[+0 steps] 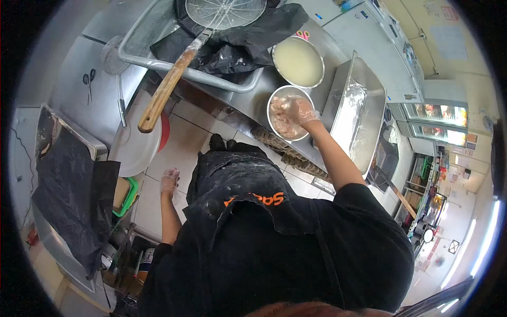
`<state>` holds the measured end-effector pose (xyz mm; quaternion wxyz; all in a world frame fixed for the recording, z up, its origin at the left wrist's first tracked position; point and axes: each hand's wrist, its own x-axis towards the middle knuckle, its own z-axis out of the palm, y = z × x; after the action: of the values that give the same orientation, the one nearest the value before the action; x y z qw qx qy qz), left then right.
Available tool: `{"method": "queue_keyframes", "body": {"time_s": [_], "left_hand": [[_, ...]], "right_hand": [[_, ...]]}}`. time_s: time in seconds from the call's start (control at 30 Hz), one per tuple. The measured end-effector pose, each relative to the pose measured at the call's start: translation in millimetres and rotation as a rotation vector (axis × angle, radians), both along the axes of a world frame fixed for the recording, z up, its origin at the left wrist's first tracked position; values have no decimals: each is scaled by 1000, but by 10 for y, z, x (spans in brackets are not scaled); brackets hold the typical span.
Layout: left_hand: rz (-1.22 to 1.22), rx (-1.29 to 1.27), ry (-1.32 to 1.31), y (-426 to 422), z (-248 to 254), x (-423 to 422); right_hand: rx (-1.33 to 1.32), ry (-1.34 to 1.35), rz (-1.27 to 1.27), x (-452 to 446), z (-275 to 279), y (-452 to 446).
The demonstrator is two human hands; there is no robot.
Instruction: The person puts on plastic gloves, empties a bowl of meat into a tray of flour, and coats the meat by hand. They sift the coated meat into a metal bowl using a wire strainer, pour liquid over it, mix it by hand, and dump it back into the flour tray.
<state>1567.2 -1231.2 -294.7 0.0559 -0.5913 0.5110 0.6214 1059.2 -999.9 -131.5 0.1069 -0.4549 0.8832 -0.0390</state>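
Note:
My right hand (302, 110), in a clear thin glove, is inside a round metal bowl (272, 122) on the steel counter. Pale pink pieces of raw meat (282, 119) fill the bowl. The fingers are curled down among these pieces and are partly hidden. Low at my side hangs my left hand (170, 181), also gloved, with loose fingers and nothing visible in it. It is above the tiled floor, apart from the counter. Just behind the meat bowl stands a larger bowl of pale, cloudy liquid (298, 62).
A grey tub (138, 59) holds black plastic and a wood-handled wire strainer (171, 87), whose handle sticks out over the floor. Right of the bowls is a deep steel pan (351, 113). Scissors (88, 82) and a small strainer (119, 79) lie at left. Black plastic (76, 185) drapes a left-hand container.

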Motion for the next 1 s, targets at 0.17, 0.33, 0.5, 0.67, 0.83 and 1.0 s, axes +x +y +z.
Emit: {"method": "queue_keyframes", "body": {"time_s": [0.17,0.33,0.5,0.67,0.83,1.0], "left_hand": [[-36,-4,-23,-27,-5,-33],[-95,9,36,-91,-91,-201],[-117,-38,81,-111,26,-469],[-123,-12,91,-111,32,-598],[-77,-8,151,-100,-10,-618],[-85,-25,114,-100,-22,-565]], "right_hand": [[48,-98,-4,283,415,28],[269,-70,55,422,381,33],[387,-181,-225,477,170,-80],[292,-121,-227,356,31,-59],[155,-106,-116,93,-181,63],[276,-172,-270,215,445,-112]]}}
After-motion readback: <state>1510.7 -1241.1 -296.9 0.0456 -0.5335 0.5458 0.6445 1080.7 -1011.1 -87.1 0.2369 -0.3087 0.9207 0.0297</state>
